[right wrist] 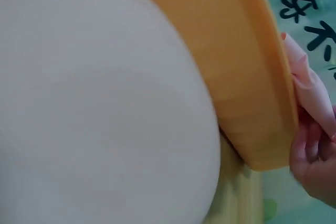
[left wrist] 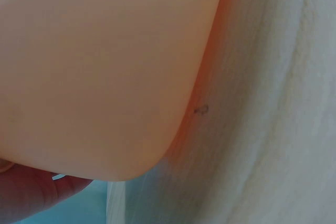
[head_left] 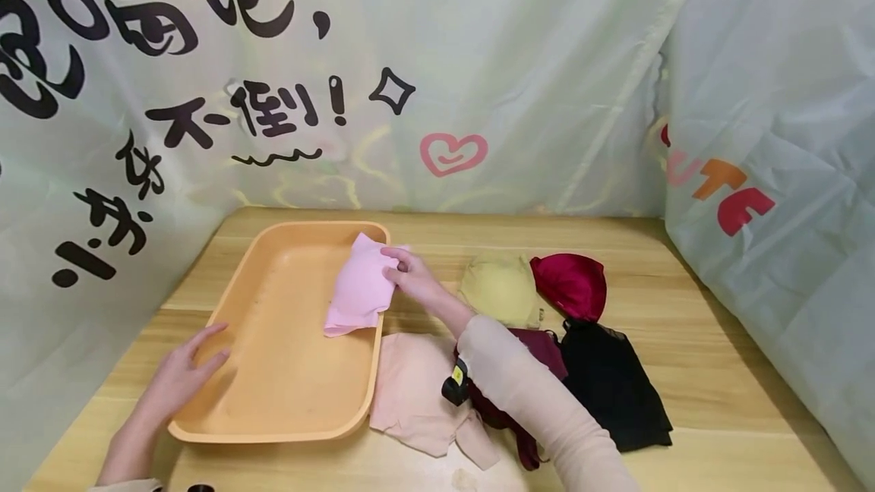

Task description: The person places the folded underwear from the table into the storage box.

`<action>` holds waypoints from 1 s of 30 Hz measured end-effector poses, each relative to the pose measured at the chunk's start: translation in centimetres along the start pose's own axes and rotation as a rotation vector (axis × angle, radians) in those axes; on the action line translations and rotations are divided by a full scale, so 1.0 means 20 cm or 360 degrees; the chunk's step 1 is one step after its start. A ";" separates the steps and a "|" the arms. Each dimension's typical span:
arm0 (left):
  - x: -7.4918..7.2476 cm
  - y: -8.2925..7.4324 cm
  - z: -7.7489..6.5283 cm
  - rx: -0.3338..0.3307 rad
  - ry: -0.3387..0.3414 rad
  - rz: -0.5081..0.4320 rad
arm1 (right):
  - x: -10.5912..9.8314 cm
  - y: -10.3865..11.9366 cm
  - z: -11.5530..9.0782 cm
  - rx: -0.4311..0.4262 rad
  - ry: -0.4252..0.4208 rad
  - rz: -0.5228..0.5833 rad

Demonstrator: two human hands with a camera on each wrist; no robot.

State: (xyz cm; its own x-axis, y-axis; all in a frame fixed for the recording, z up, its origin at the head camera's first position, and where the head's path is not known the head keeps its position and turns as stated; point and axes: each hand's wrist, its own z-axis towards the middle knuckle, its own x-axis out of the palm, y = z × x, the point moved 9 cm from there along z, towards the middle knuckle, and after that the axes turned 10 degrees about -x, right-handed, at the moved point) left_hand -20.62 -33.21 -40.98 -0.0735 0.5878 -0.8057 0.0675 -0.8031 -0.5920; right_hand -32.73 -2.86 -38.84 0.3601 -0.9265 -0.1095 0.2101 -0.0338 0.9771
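My right hand [head_left: 413,279] pinches the outer edge of a folded pink bra [head_left: 361,285], which overlaps the right rim of an orange plastic tray [head_left: 287,431]. In the right wrist view, its fingers [right wrist: 314,142] are curled at the bra's lower end, beside the tray's wall. The left hand [head_left: 179,380] grips the tray's left rim, thumb and a finger reaching over the inside. Part of that hand [left wrist: 42,192] shows below the tray's edge in the left wrist view. A pale pink bra [head_left: 417,386] lies against the tray's right side, under the right forearm.
Right of the tray lie a yellow bra [head_left: 499,291], a crimson one [head_left: 573,285], a burgundy one [head_left: 543,351] partly hidden by the sleeve, and a black garment [head_left: 615,386]. A printed curtain [head_left: 547,97] encloses the wooden table [head_left: 724,370] at the back and sides.
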 end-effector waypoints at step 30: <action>0.00 -0.01 0.01 -0.0009 -0.0019 0.0031 | 0.07 0.00 0.14 -0.0017 0.0043 -0.1060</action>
State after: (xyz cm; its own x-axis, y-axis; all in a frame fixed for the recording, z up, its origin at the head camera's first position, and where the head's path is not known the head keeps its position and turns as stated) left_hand -20.80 -33.07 -40.80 -0.0839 0.5708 -0.8168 0.0745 -0.8138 -0.5764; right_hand -34.81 -5.26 -38.51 0.1727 -0.6992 -0.6937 0.4045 -0.5918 0.6972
